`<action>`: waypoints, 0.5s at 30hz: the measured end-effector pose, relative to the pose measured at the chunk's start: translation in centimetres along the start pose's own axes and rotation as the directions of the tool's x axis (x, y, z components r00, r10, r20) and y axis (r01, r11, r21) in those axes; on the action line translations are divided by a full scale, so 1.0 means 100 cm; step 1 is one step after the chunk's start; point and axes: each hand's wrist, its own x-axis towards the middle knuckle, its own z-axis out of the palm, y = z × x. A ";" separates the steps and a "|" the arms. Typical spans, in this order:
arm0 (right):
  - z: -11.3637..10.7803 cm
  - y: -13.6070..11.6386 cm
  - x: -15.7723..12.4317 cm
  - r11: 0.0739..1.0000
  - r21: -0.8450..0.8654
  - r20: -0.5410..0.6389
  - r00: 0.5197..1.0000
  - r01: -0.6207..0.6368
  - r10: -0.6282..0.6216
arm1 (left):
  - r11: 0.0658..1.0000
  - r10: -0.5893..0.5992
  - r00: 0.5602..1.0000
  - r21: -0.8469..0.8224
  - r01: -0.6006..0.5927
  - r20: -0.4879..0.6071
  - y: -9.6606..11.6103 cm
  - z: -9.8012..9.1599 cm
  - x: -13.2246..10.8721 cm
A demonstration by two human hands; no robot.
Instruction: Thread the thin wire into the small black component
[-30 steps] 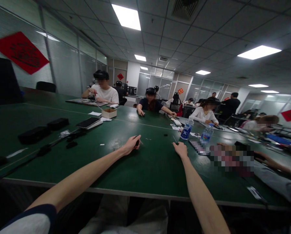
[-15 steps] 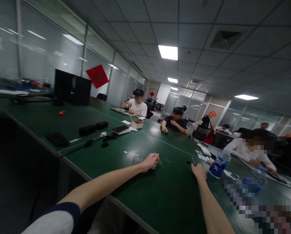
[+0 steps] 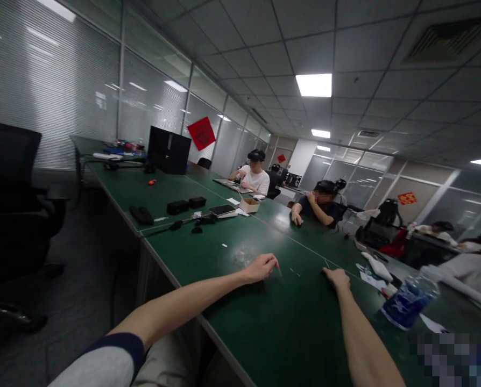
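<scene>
My left hand (image 3: 260, 268) is over the green table (image 3: 301, 328), its fingers bent together in a pinch. A thin pale sliver (image 3: 280, 272) shows at its fingertips, too faint to name. To the right, my right hand (image 3: 338, 279) is low at the tabletop with its fingers closed. Beyond its fingertips a slim light stick (image 3: 326, 263) shows; whatever else the fingers hold is hidden. The two hands are apart.
A blue-labelled plastic bottle (image 3: 408, 302) stands right of my right hand. Farther left lie a tablet-like device (image 3: 223, 210), black cases (image 3: 177, 207) and cables. An open cardboard box (image 3: 249, 205) is beyond. Several people sit around the tables; a black chair (image 3: 10, 188) is at left.
The view has swung left, bringing the black chair in and shifting the scene rightward. My left hand's fingers have straightened somewhat from a tighter curl. The person across has raised a hand toward the head.
</scene>
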 end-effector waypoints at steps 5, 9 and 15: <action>0.017 -0.059 -0.035 0.931 0.039 0.124 0.923 0.362 -0.364 | 0.874 0.186 0.982 0.462 -0.148 -0.038 0.008 -0.014 -0.003; 0.052 -0.097 -0.061 0.857 0.120 0.140 0.846 0.501 -0.514 | 0.761 0.129 0.991 0.644 -0.077 -0.034 0.008 -0.024 -0.003; 0.090 -0.119 -0.113 0.713 0.484 0.241 0.706 0.507 -0.666 | 0.731 -0.017 0.995 0.678 0.082 -0.103 0.007 -0.040 0.004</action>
